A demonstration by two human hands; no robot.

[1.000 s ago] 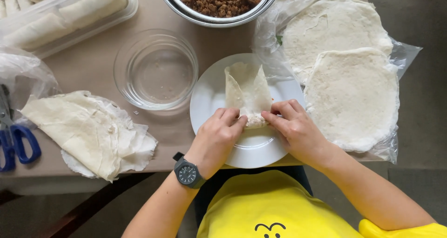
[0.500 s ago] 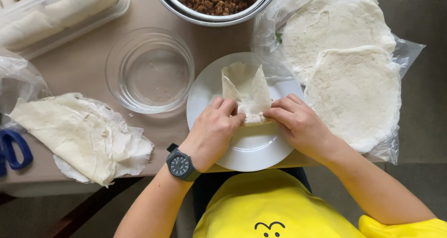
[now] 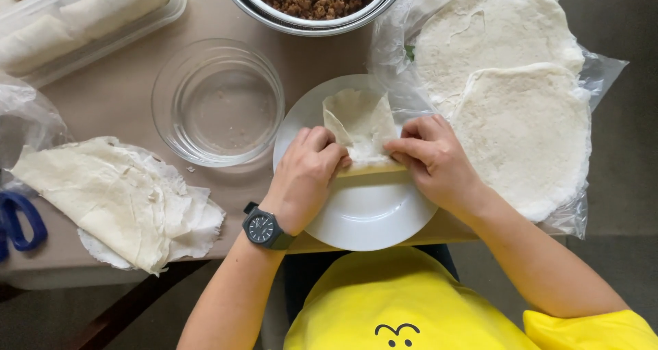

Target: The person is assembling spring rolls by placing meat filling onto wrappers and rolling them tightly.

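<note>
Two hands, the left hand and right hand, pinch the near edge of a thin wrapper on a white plate, beside a glass bowl and stacked flatbreads.

An empty glass bowl stands at centre left on the bench. A steel bowl of brown mince sits at the top edge. Round wrappers on plastic fill the right, crumpled sheets the left, blue scissors beside them, a clear container upper left.
</note>
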